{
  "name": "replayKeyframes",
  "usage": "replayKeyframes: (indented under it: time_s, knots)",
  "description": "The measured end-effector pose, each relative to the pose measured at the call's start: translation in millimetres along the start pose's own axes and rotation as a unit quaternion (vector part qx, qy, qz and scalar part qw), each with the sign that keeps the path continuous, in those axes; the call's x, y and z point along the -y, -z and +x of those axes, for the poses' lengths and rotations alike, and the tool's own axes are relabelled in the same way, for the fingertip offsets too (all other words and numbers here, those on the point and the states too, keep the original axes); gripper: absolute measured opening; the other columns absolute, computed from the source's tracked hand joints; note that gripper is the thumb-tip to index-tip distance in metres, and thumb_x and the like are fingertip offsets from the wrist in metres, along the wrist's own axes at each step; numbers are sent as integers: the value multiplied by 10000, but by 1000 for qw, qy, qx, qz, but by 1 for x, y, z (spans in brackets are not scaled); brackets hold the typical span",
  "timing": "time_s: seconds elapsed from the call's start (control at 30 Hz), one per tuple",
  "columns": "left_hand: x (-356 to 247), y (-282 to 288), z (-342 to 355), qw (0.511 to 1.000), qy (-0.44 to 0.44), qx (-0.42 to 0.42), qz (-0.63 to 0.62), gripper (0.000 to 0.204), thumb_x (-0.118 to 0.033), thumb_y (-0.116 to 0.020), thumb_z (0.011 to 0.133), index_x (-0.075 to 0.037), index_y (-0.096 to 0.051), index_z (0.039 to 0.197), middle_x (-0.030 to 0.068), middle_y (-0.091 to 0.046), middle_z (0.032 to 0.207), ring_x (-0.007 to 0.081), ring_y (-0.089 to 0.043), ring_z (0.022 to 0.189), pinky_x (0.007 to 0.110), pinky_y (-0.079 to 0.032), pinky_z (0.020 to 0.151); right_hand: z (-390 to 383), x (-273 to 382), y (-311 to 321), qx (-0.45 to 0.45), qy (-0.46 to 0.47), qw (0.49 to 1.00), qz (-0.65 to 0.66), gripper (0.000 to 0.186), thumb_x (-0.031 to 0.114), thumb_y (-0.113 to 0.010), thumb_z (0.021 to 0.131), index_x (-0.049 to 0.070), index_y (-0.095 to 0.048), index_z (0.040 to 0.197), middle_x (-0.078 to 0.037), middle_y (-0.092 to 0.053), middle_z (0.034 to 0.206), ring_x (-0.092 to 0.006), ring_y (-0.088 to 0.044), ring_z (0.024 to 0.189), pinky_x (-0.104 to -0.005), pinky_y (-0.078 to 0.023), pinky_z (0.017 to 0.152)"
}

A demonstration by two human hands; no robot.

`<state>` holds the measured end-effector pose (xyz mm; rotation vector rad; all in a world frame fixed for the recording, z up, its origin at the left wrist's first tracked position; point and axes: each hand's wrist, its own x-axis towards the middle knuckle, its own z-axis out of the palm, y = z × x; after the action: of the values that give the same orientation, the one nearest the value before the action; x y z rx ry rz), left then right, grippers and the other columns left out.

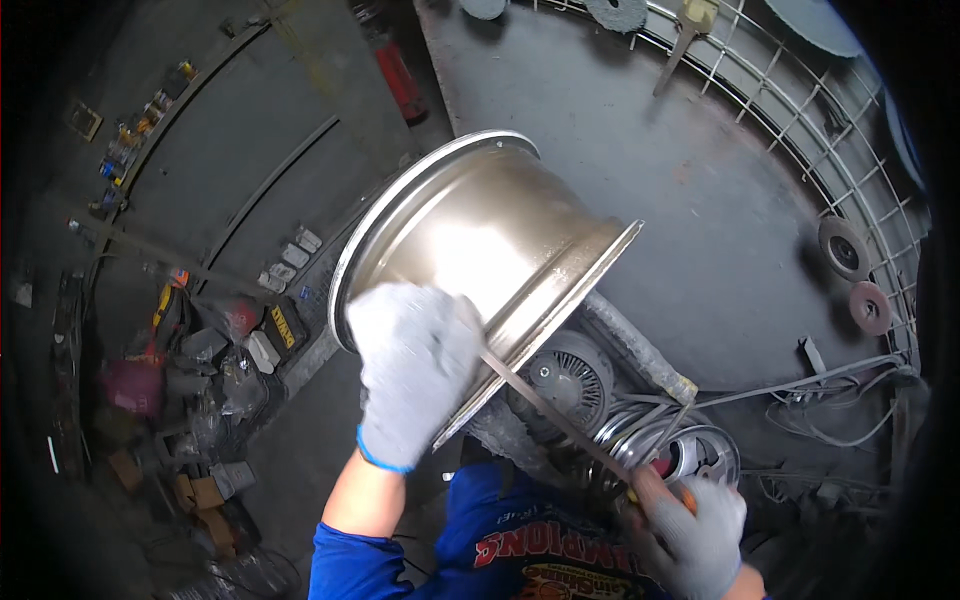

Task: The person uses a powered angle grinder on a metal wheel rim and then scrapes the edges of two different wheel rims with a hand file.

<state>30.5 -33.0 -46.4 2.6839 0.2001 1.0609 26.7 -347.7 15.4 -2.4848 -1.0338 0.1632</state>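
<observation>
"At the middle of the view, what shines so?"

"The wheel: a broad barrel of bare, satin metal, tilted, with 2 raised lips. Pale specks show along the groove by its lower-right lip."

"And the left hand?"

"It wears a pale cloth glove with a blue cuff and lies over the wheel's near side, back up, forearm rising from below. I cannot tell what its fingers grip; the hand hides them."

"What slants down from it?"

"The tool, a long, thin, flat strip of dull metal. It crosses the near lip and runs to the right hand."

"How are those fingers?"

"Curled around the handle, a bit of yellow showing. That glove is grey, its thumb stained brown, the wrist low at the right."

"Just beyond?"

"A dusty, ribbed disc and a glossy, spoked rim."
</observation>
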Motion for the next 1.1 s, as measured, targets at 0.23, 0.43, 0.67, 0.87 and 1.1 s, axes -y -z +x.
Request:
replayKeyframes:
  time_s: [0.23, 0.43, 0.67, 0.87, 1.1]
  knots:
    - [47, -10, 12, 990, 122, -50, 52, 226, -132, -723, 889, -54, -604, 713, 154, -607, 696, 385, -596, 683, 488, -437, 687, 49, -1, -31, -9, -19, 999, 25, 321, 282, -821, 792, 143, -797, 1080, -28, -485, 629, -235, -522, 445, -373, -472, 466]
    - [-2, 0, -2, 997, 53, 29, -55, 271, -147, -731, 898, -58, -560, 707, 138, -563, 664, 383, -582, 681, 481, -433, 715, 0, 2, -9, 9, -25, 999, -26, 327, 203, -777, 845, 125, -765, 1163, -88, -581, 624, -295, -602, 515, -420, -451, 473]
    - [46, -9, 8, 991, 116, -61, 14, 412, -194, -660, 1003, 28, -479, 707, 193, -418, 628, 302, -391, 572, 422, -322, 558, 64, 0, -34, -31, 65, 997, 9, 377, 253, -810, 794, 223, -801, 1171, -22, -467, 596, -221, -513, 437, -381, -415, 410]
    - [-6, 0, -4, 997, 48, 0, -56, 284, -78, -724, 877, -17, -525, 683, 142, -515, 647, 357, -517, 620, 444, -401, 653, -11, -13, -5, 6, 30, 999, -38, 441, 175, -823, 800, 99, -749, 1229, -73, -564, 642, -288, -561, 501, -433, -431, 477]
    - [56, -15, 14, 987, 108, -105, 54, 344, -204, -721, 925, -46, -546, 674, 165, -559, 661, 377, -576, 679, 484, -420, 690, 68, -8, -34, -30, 31, 999, -11, 366, 238, -848, 730, 179, -817, 1090, -4, -447, 636, -196, -490, 452, -369, -413, 443]
